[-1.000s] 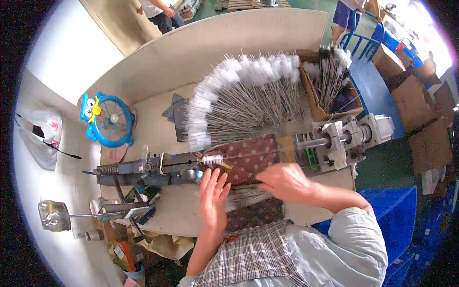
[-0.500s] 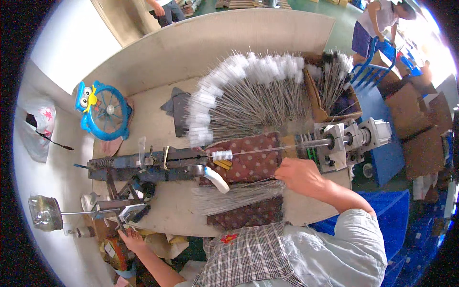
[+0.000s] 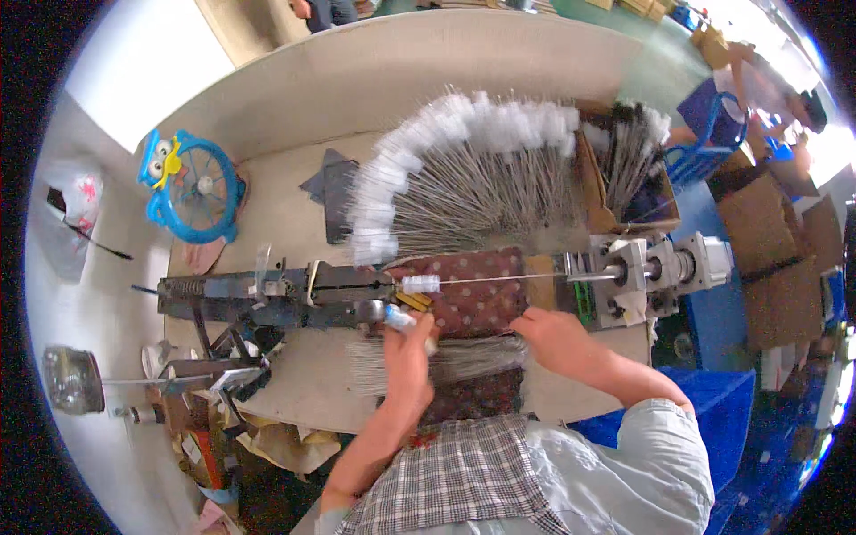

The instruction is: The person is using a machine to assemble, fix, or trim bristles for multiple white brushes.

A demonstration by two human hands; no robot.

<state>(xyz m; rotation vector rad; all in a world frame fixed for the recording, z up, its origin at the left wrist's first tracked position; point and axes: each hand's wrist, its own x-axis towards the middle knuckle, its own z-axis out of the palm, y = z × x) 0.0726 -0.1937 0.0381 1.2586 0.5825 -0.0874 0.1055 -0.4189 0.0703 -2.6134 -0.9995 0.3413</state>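
Observation:
A long dark metal machine point(image 3: 267, 294) lies across the bench, and a thin wire with a white tuft point(image 3: 421, 283) runs from it to a grey motor block point(image 3: 642, 272). My left hand point(image 3: 408, 343) is closed on a small white piece point(image 3: 401, 317) just below the machine's right end. Over a bundle of bare wires point(image 3: 437, 361), my right hand point(image 3: 553, 339) rests beside a red dotted cloth pad point(image 3: 473, 299). Whether the right hand holds a wire I cannot tell.
A fan of white-tipped wire brushes point(image 3: 464, 178) is spread behind the machine. A cardboard box of dark brushes point(image 3: 633, 169) stands at the right, a blue fan point(image 3: 192, 187) at the left. Tools and clutter point(image 3: 205, 383) lie lower left. Another person point(image 3: 758, 89) works at the far right.
My left hand left the pad, dropped to the lower left, and is now back below the machine holding a white piece. My right hand stayed by the cloth pad.

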